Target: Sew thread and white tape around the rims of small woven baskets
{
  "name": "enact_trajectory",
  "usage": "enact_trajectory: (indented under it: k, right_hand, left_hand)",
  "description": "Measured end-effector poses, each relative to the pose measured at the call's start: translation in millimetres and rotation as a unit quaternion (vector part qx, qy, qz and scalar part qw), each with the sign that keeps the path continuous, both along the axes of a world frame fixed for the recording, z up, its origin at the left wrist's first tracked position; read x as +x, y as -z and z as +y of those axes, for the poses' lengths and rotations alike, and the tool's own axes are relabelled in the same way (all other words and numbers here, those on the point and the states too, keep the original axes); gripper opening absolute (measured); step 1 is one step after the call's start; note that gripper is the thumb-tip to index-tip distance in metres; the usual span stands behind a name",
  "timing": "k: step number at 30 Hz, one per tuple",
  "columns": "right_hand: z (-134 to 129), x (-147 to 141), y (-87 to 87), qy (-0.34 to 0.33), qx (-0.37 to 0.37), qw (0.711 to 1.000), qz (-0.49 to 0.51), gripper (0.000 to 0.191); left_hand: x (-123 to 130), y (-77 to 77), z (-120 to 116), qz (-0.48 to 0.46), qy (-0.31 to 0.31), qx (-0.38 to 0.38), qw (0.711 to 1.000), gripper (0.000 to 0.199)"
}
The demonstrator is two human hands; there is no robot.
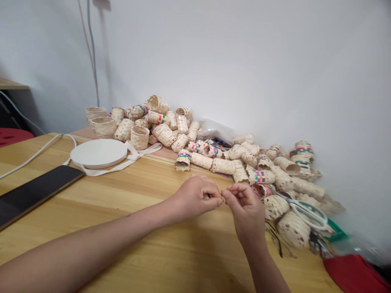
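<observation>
Both bare hands are held together above the light wooden surface (122, 232), near its far edge. Left hand (195, 199): fingers (214, 199) curled and pinching a small pale strip (207, 197), of which only a sliver shows, so its material cannot be told. Right hand (246, 207): thumb and forefinger pressed together, tips just beside the left fingers; any contact with the strip is hidden. Directly beyond the hands lies a long heap of pale woven bark-like cylinders (222, 166), many banded in pink, green and blue, running along the far edge to the right corner, against a white wall (244, 61). White-handled scissors (307, 213) rest on the heap's right end, just right of the right hand and beyond it. Thin dark wire-like objects (276, 240) lie just right of the right wrist. Toward the left edge sits a flat roll of cream ribbon (98, 154), its loose end trailing toward the heap. A black tablet (36, 195) lies along the left edge, and a white cable (33, 154) runs past the roll. A red object (354, 274) sits at the right corner.
</observation>
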State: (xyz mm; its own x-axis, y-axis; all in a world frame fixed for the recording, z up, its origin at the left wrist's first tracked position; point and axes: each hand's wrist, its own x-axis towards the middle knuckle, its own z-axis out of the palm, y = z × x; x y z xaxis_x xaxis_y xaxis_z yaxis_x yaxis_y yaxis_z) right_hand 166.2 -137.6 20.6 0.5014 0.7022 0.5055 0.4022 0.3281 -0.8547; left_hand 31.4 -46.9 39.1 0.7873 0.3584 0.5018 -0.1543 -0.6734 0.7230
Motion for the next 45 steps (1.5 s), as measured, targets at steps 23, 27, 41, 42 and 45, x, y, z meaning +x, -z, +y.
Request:
enact_trajectory:
  k: [23,27,41,42,45]
  right_hand:
    - [1,14,6.6,0.01,0.041,0.999,0.026,0.017]
    - [-1,15,7.4,-0.019,0.061,0.997,0.04,0.014]
    - [2,8,5.0,-0.031,-0.054,0.991,-0.122,0.019]
    - [4,7,5.7,-0.033,-0.069,0.988,-0.133,0.019]
    - [8,8,7.5,-0.039,-0.093,0.984,-0.148,0.019]
  left_hand:
    - [-21,4.4,59,0.168,0.07,0.03,0.983,0.01]
    - [-16,13.3,58,0.157,0.106,-0.011,0.982,0.012]
    - [-15,11.6,53,0.051,-0.068,0.149,0.985,0.023]
    - [-14,13.9,53,0.044,-0.071,0.123,0.989,0.022]
    - [-11,17.9,52,0.027,-0.076,0.045,0.996,0.018]
